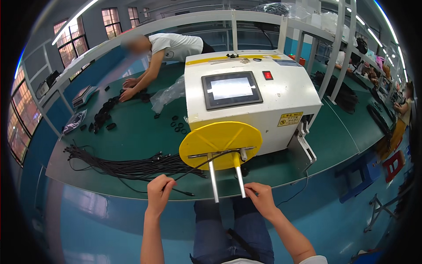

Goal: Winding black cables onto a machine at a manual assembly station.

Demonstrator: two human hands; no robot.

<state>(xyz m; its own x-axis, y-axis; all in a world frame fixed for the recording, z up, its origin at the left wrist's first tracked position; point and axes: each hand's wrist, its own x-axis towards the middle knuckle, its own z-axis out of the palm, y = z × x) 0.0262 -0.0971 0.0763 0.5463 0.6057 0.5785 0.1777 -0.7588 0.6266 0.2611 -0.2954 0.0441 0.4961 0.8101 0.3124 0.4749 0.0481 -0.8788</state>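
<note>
A white winding machine [281,99] with a yellow disc [206,136] stands in front of me. Two rods stick out of the disc toward me: a bare metal rod [213,180] and a partly yellow rod [238,169]. A black cable [193,168] runs from my left hand [160,189] up to the rods, and its plug end hangs out below that hand. My left fingers are closed on this cable. My right hand [260,194] is at the tip of the right rod, fingers pinched; what they hold, if anything, is hidden.
A bundle of black cables [127,163] lies along the table's front left. Black rings [179,127] and a clear plastic bag [169,94] lie behind it. Across the green table [140,127], another person [173,48] handles small black parts. Blue and red stools [360,178] stand at right.
</note>
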